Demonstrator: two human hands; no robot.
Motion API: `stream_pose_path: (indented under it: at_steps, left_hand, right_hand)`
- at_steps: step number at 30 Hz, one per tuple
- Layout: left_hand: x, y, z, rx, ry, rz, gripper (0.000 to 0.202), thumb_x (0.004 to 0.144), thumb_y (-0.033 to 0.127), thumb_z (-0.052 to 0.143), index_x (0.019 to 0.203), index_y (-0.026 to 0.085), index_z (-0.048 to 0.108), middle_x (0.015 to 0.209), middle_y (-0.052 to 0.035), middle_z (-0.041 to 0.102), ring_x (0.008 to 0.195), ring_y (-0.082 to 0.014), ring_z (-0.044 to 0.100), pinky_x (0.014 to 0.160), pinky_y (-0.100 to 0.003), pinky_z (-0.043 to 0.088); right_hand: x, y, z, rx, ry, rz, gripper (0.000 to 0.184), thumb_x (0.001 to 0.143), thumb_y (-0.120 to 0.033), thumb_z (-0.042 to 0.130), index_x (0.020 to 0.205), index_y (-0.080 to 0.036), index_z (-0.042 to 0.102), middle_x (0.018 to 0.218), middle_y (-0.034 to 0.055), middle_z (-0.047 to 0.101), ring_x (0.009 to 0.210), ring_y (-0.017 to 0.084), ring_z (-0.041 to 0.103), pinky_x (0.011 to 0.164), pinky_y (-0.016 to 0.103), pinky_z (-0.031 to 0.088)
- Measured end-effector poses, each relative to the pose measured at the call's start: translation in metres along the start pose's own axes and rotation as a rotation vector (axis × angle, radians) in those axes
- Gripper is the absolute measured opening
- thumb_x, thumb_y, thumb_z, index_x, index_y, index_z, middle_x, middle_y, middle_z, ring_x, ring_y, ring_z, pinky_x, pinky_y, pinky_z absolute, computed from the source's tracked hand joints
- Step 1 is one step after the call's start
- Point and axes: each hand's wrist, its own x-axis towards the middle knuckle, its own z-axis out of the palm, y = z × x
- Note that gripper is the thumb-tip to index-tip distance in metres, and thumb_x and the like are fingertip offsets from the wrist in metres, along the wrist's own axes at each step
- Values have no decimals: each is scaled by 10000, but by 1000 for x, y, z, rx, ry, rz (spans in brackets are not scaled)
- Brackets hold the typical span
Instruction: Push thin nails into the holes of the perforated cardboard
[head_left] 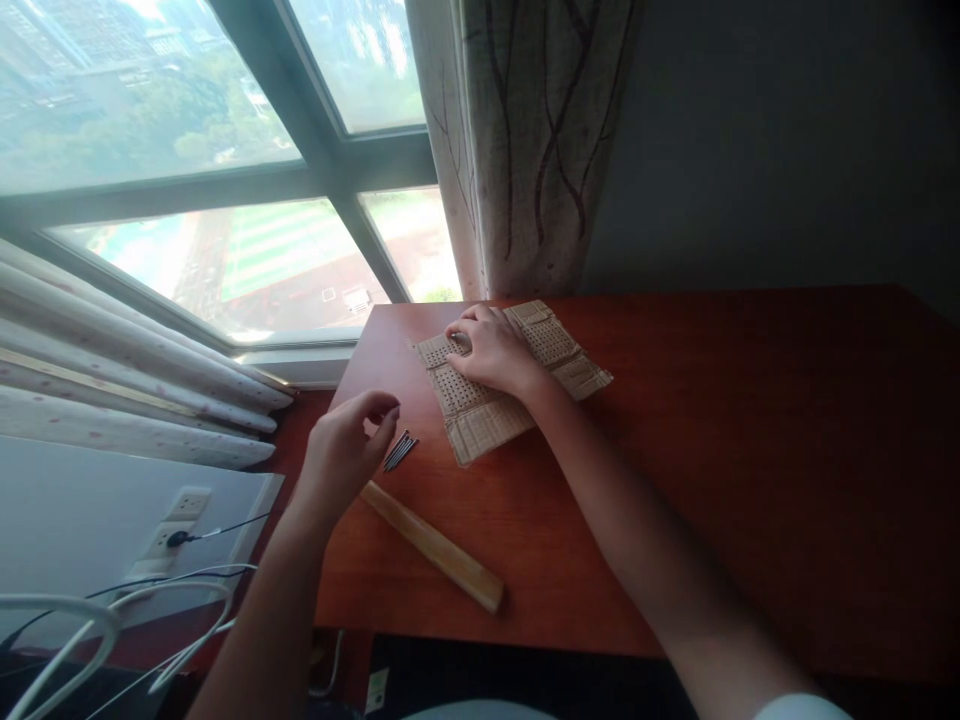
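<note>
A person's right hand (pixel 491 348), grip spread, rests on holed cardboard (pixel 487 425) on the bench (pixel 712 450), seemingly steadying it; the left hand (pixel 345 440) curls beside nails (pixel 401 451), any pinch unclear. The next move likely calls for careful aim.

Smooth wooden table (pixel 750 450), glossy toward its far left corner. By the far edge, a matt cardboard sheet (pixel 484 415) — creased, rough-edged; near the left edge, shiny metal nails (pixel 400 451); toward the near edge, a smooth wooden bar (pixel 435 545).

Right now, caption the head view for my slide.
Right hand on perforated cardboard; left hand by thin rods and a wooden stick.
</note>
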Motion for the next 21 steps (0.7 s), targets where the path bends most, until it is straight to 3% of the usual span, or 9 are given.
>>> stream_pose_path:
  at_steps: [3,7,15,21]
  left_hand:
    - [-17,-13,10,76,-84,35,171,892,378,587,906,243,691,829,-29,742,729,-201,672,655,-297,469]
    - [-24,-13,13,80,-110,24,194,911,388,570,936,240,693,874,-40,743,793,-213,684,699,-304,485]
    - [3,9,6,-28,150,18,184,906,338,591,972,230,725,824,-17,694,695,-158,621,654,-275,460]
    - [31,40,1,-122,172,91,148,879,270,616,934,210,740,801,-8,699,673,-132,605,627,-257,458]
  right_hand:
    - [0,0,1,-5,6,-2,291,839,-323,680,1114,-246,736,1257,80,626,1212,273,522,1070,433,395]
    - [0,1,1,-10,7,0,302,837,-329,675,1117,-239,740,1261,80,632,1206,284,527,1067,449,394]
    - [-1,-1,-1,-2,-3,1,304,840,-323,678,1124,-234,739,1269,86,633,1215,284,525,1065,447,397]
    - [-1,-1,-2,0,-7,-2,309,850,-325,668,1136,-230,735,1259,85,635,1215,278,522,1065,442,389]
